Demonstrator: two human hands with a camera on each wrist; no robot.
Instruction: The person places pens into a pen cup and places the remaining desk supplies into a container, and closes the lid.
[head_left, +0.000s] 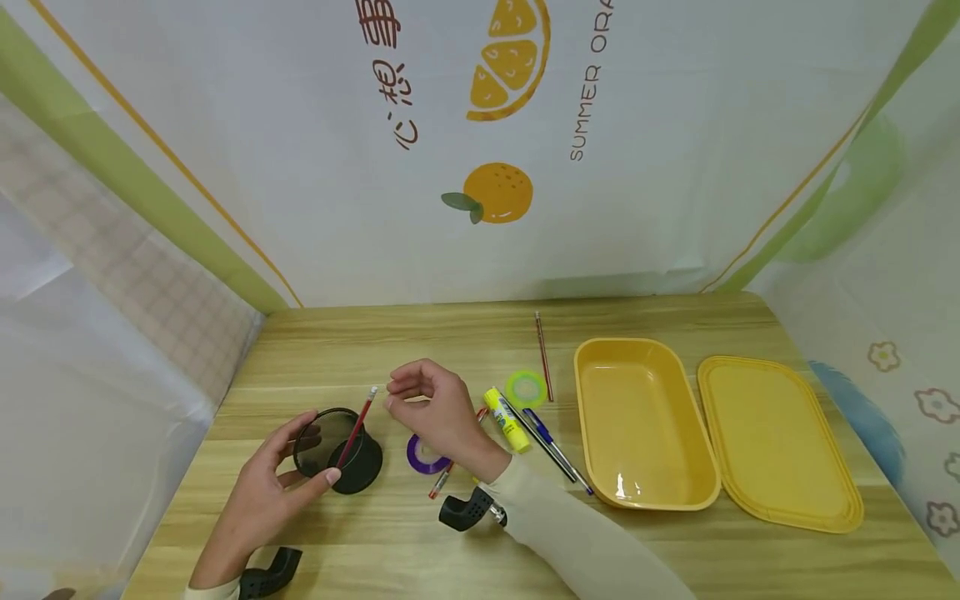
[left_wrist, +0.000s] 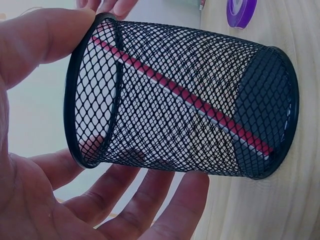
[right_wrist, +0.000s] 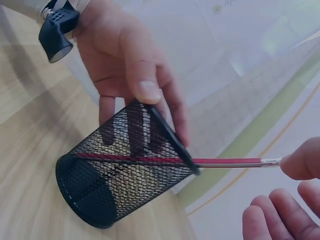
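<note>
A black mesh pen cup (head_left: 360, 467) stands on the wooden table at the left, gripped by my left hand (head_left: 258, 492) with the thumb at its rim and the fingers round the far side. Inside it leans a red pencil (head_left: 356, 429), its eraser end sticking up past the rim. In the left wrist view the pencil (left_wrist: 175, 90) runs slantwise down to the cup's base. Just right of the eraser end is my right hand (head_left: 442, 408), fingers loosely bent and nothing held. The right wrist view has its thumb (right_wrist: 304, 159) right at the pencil's tip.
Under and beyond the right forearm lie a purple tape roll (head_left: 414, 455), another red pencil (head_left: 441, 483), a yellow glue stick (head_left: 507, 421), pens (head_left: 551, 446) and a green tape roll (head_left: 512, 386). A further pencil (head_left: 543, 358) lies behind. Rightward are a yellow box (head_left: 637, 417) and its lid (head_left: 780, 442).
</note>
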